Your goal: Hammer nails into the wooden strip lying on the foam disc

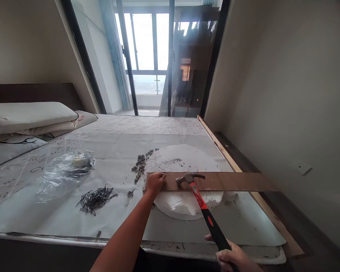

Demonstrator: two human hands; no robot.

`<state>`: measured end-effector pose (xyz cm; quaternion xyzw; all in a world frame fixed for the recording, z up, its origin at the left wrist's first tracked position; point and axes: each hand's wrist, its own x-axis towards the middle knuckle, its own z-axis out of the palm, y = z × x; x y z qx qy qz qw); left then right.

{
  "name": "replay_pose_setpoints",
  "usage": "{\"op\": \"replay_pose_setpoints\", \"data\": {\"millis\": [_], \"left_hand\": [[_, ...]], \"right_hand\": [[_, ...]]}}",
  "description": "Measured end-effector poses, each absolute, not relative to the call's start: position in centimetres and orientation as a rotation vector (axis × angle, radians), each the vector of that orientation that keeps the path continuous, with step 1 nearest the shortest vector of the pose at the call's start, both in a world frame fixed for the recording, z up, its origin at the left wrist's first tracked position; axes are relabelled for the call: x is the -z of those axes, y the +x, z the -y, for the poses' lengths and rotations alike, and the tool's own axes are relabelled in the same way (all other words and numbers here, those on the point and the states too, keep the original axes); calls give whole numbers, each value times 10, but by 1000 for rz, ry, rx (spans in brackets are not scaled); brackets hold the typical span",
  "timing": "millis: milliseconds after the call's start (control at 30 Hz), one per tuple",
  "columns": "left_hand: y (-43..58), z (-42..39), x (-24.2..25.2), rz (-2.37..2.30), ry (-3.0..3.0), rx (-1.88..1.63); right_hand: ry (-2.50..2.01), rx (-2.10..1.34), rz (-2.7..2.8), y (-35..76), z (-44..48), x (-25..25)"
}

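Observation:
A brown wooden board [229,182] lies crosswise over a round white foam-like slab [184,207]. My left hand [155,183] rests at the board's left end, thumb and fingers pinched around a nail that is mostly hidden by the fingertips. My right hand [229,257] is wrapped round the black grip of a claw hammer [198,197] with a red and black handle. The hammer's head is over the board, to the right of my left hand; whether it touches the wood I cannot tell. A pile of loose nails [96,199] lies to the left of my left arm.
A grey sheet [116,151] covers much of the mattress [147,124]. Grey crumbs [141,162] lie beside the slab, and a clear plastic bag [65,172] sits farther left. Folded bedding [31,115] is at the far left. A wooden bed rail [221,145] and a wall stand to the right.

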<state>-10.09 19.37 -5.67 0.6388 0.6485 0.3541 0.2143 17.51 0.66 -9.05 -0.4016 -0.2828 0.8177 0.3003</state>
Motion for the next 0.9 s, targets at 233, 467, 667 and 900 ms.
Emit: {"op": "replay_pose_setpoints", "data": {"millis": [233,467,667,900], "left_hand": [[-99,-193,55,-1803,1753,-1006],[-99,-193,57,-1813,1734,-1029],[-99,-194,58,-1820,1735,-1019],[-98,-195,58,-1847,1767,-979]], "right_hand": [[-1130,-2167,859,176,-7,83],[-1161,-2130,929,177,-7,85],[-1158,-2148,908,177,-7,81],[-1124,-2166,864,178,-7,84]]}}
